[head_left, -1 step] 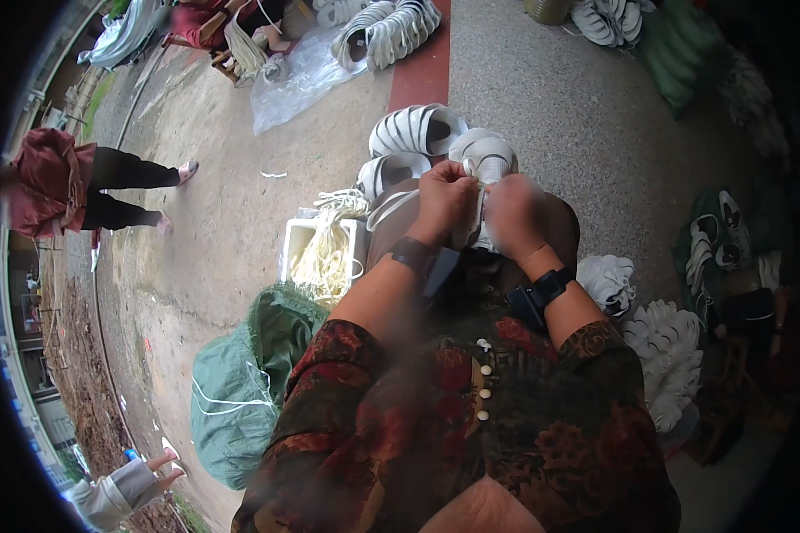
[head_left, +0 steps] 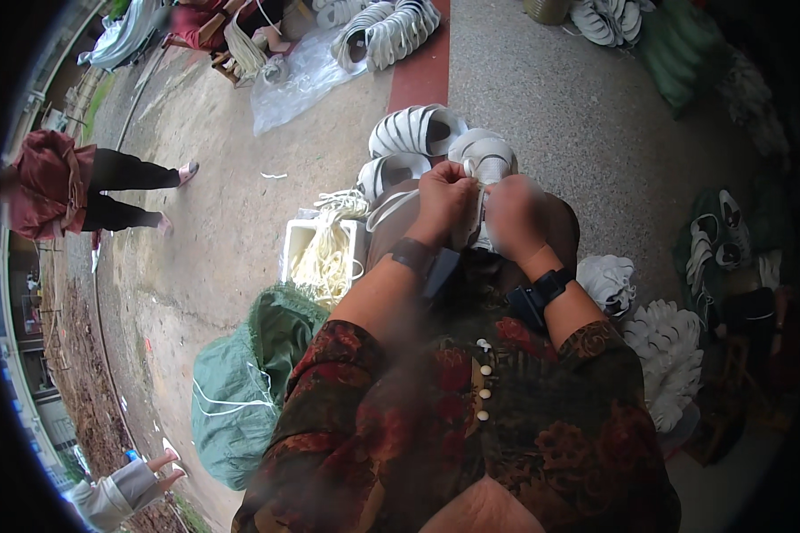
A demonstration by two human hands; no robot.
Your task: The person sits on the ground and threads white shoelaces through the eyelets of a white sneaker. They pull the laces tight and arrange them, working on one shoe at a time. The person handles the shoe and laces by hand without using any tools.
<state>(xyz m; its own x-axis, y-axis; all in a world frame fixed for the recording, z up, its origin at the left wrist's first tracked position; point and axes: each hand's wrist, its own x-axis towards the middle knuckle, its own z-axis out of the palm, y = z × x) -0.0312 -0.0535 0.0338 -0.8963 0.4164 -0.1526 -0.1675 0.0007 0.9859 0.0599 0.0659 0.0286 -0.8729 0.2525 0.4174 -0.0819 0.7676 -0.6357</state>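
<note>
A white shoe upper (head_left: 492, 151) rests over my knees, its toe end pointing away from me. At its lacing edge, my left hand (head_left: 444, 200) is closed in a pinch on a white shoelace (head_left: 398, 204), which loops out to the left over my leg. Close on the other side, my right hand (head_left: 517, 216) has its fingers curled at the upper's opening. A blur covers much of that hand, so what it grips is hidden. The fingertips of both hands nearly meet.
Stacked white uppers (head_left: 413, 131) stand just beyond my knees. Left are a white box (head_left: 357, 253) of pale laces (head_left: 324, 266) and a green sack (head_left: 231, 404). More uppers (head_left: 662, 355) lie right. A person (head_left: 53, 182) stands far left; others sit or stand farther off.
</note>
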